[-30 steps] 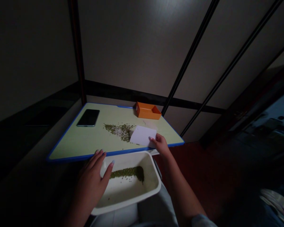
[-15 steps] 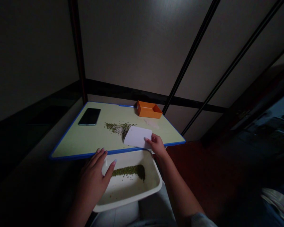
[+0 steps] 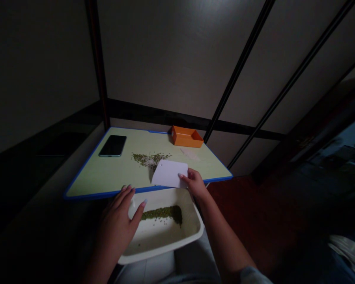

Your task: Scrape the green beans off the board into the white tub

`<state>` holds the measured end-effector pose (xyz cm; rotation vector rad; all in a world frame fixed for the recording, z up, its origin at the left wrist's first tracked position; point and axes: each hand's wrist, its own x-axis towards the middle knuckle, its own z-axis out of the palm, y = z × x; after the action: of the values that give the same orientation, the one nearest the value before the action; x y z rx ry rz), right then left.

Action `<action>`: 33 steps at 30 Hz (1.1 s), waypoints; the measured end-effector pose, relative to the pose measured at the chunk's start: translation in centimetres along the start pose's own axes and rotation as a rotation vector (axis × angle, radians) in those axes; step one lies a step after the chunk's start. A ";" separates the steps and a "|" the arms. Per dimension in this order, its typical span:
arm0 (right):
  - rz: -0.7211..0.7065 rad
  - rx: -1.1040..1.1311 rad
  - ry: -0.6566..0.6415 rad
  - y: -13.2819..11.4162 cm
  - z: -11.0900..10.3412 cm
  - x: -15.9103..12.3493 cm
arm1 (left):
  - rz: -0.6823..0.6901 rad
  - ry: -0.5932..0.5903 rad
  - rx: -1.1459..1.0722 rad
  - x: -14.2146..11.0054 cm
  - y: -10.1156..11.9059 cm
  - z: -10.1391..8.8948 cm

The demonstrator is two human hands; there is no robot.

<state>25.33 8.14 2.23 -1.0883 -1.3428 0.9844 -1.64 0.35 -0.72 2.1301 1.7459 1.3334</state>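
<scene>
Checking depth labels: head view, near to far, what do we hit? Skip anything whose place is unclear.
Tub → card → orange box.

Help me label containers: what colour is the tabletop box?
Orange; the box shows best in the head view.

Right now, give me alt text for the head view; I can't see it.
The right hand holds a white card at the near edge of a table, beside scattered green grains. The left hand is at the left side of a white tub holding more grains. Farther back are a phone and an orange box.
</scene>
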 end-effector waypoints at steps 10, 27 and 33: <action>-0.042 0.150 0.284 0.6 -2.2 0.5 | -0.017 0.005 -0.009 -0.1 -0.2 0.2; -0.422 -0.795 0.115 0.2 -3.7 -4.8 | 0.039 0.051 0.018 -0.1 -0.7 0.5; -0.350 -1.002 0.035 0.0 -2.6 -2.5 | 0.058 0.044 0.013 0.0 -1.3 0.6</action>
<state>27.93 5.68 1.80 -1.4875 -1.9722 -0.0289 -2.22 1.06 -1.87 2.1909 1.7262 1.3975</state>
